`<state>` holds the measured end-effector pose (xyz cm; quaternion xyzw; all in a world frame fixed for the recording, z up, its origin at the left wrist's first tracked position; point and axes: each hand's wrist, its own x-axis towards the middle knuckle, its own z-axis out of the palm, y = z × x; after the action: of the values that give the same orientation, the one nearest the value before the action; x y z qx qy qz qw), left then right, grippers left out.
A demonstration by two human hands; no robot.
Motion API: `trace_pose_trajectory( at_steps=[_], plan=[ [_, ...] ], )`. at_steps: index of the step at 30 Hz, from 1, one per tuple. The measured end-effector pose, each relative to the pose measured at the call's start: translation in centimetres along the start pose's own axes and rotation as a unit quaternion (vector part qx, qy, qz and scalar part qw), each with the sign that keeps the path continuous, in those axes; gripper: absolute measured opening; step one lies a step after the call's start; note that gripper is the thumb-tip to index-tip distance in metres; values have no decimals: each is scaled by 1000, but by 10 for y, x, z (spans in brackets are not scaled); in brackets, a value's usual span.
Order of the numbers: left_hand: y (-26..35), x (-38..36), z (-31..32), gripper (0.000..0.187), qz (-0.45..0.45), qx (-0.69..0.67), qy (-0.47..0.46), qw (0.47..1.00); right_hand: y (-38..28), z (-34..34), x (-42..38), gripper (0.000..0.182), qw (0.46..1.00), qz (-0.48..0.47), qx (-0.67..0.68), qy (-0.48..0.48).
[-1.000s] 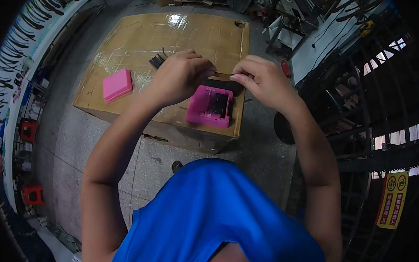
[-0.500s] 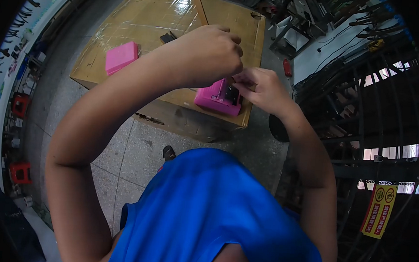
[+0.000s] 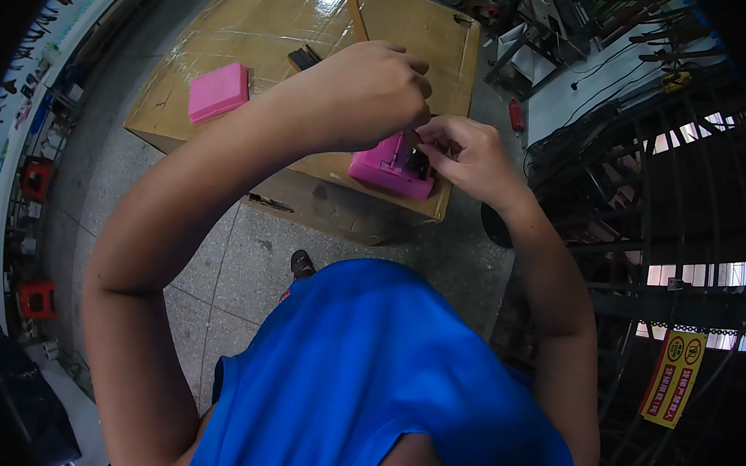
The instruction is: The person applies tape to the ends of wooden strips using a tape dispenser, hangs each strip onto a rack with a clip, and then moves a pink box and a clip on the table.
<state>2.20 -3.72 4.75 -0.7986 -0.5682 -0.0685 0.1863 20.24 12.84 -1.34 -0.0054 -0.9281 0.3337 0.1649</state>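
Note:
On the near right part of the cardboard box [image 3: 232, 19] sits a pink device [image 3: 385, 181] with a dark part on its right side. My left hand [image 3: 381, 93] is closed over it, fingers curled and turned down. A long brown strap [image 3: 354, 5] comes from the far edge and disappears behind this hand. Thumb and fingers of my right hand [image 3: 467, 153] are pinched together at the device's right side, close to my left fingers; what they pinch is hidden. A pink case [image 3: 219, 94] lies shut to the left, and a small black object [image 3: 303, 57] lies beyond my left forearm.
Grey tiled floor [image 3: 226, 267] surrounds the box. A dark metal rack with a yellow and red sign [image 3: 674, 378] stands on the right. Red stools [image 3: 38, 298] are along the left side. A red object [image 3: 516, 115] is on the floor beyond the box's right edge.
The strap now bends more where it runs toward my left hand. My right hand has shifted slightly; both hands stay at the pink device. The view has tilted a little.

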Motion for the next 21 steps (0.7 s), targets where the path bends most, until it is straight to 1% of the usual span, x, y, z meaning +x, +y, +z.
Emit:
trace_pose_trajectory(
  at_steps=[2, 3, 5, 6, 8, 13, 17, 21],
  plan=[
    [0, -9, 9, 16, -17, -62, 14, 998, 3, -3, -5, 22, 1000, -10, -2, -7],
    [-1, -14, 17, 16, -14, -63, 13, 998, 4, -4, -7, 22, 1000, -8, -1, -5],
    [2, -23, 36, 22, -13, -117, 86, 989, 8, -6, -14, 26, 1000, 7, 10, -22],
    [3, -25, 44, 22, -10, -119, 85, 989, 10, -8, -17, 26, 1000, 11, 10, -20],
    [9, -27, 54, 27, -25, -148, 101, 983, 16, -11, -20, 22, 999, -23, -21, -30],
    [19, -26, 71, 29, -43, -175, 127, 975, 22, -16, -28, 21, 997, -48, -56, -26],
    [19, -25, 74, 30, -44, -188, 138, 972, 24, -17, -31, 23, 995, -66, -76, -21],
    [18, -24, 75, 31, -37, -194, 140, 970, 25, -20, -36, 23, 994, -65, -82, -17]
  ],
)
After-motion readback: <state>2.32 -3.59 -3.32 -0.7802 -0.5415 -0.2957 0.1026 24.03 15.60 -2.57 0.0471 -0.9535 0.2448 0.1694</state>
